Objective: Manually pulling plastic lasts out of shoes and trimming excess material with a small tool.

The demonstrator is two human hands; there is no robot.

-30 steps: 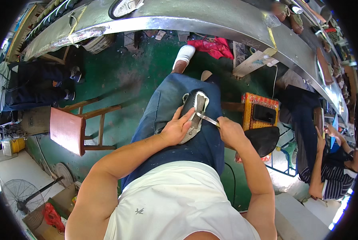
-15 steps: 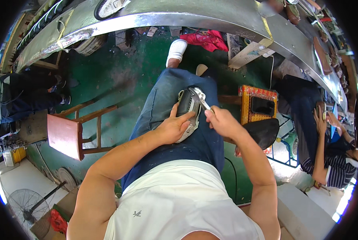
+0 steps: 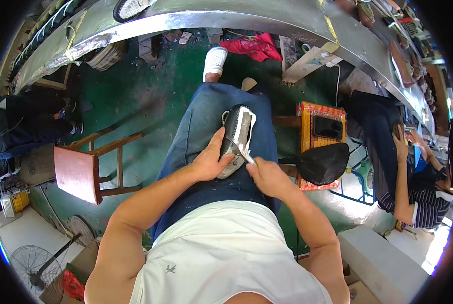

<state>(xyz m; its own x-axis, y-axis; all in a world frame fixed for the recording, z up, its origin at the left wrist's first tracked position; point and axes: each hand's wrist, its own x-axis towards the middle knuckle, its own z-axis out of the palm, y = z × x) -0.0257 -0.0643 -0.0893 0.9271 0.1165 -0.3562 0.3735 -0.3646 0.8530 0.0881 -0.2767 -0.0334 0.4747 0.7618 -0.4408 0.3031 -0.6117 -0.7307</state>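
Observation:
A shoe upper, black with a whitish rim and a pale underside turned up, lies across my jeans-covered thighs. Its toe points away from me. My left hand grips the shoe from its left side, fingers along the edge and thumb near the heel half. In my right hand is a slim metal hand tool that looks like pincers, its handle wrapped by my fingers. The tool's curved head rests against the middle of the shoe's right side; its exact contact is too small to make out.
Ahead runs a metal-edged workbench. A wooden stool stands at left, near a fan. On the right, an orange seat carries a phone and a black pad. Beyond it sits a co-worker.
The right hand and its tool have moved back toward me, from the shoe's toe to its middle. The left hand has shifted slightly, still holding the shoe. The whole view has shifted a little.

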